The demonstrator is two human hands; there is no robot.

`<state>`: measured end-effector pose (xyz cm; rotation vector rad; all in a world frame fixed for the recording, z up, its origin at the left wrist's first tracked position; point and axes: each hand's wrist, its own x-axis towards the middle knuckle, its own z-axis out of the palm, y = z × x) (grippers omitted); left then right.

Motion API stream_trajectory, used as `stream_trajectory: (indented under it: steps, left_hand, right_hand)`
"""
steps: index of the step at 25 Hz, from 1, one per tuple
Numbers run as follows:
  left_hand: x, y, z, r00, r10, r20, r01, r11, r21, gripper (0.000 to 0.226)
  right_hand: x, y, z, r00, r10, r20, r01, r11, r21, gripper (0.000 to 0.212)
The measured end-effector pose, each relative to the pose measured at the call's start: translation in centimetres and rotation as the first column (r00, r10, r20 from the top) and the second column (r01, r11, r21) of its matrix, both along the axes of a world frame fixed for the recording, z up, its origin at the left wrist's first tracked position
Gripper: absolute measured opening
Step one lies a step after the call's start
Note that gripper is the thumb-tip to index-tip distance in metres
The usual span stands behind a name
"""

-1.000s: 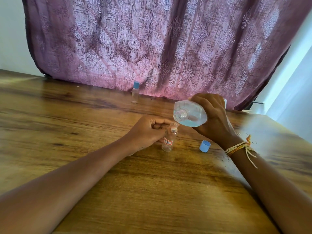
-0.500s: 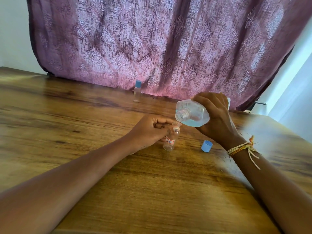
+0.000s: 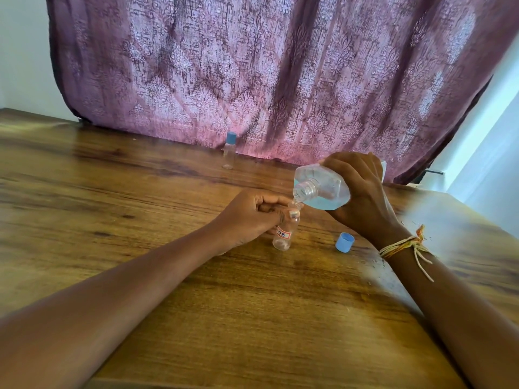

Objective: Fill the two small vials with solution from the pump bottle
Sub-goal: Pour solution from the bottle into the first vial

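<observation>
The person is pouring into the first vial (image 3: pixel 284 233): the right hand (image 3: pixel 362 192) is grasping the bottle (image 3: pixel 323 188), tipped with its open neck down-left and sitting right at the vial's mouth, while the left hand (image 3: pixel 250 217) is pinching the vial's upper part, its base resting on the table (image 3: pixel 140 197) at centre. The vial looks nearly empty, so I judge the filling is only starting. The next move calls for a slow, steady tilt (the mouth is very narrow, so spilling seems likely), then recapping with the cap (image 3: pixel 344 242) lying just right of the vial. The second vial (image 3: pixel 229 151) is standing capped at the far edge by the curtain (image 3: pixel 280 66), well apart; its contents are hard to make out. The bottle's rear is hidden behind the right hand, and no stream is clearly showing.
</observation>
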<state>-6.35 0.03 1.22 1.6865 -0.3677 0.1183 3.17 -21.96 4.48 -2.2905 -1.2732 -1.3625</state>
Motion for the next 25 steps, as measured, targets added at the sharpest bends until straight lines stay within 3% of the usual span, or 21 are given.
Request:
stream_trajectory:
  steps: [25]
  left_hand:
    - [0.01, 0.26, -0.07, 1.0, -0.01, 0.017, 0.01, 1.0, 0.014, 0.021]
  right_hand:
    - [-0.32, 0.07, 0.07, 1.0, -0.008, 0.012, 0.008, 1.0, 0.013, 0.049]
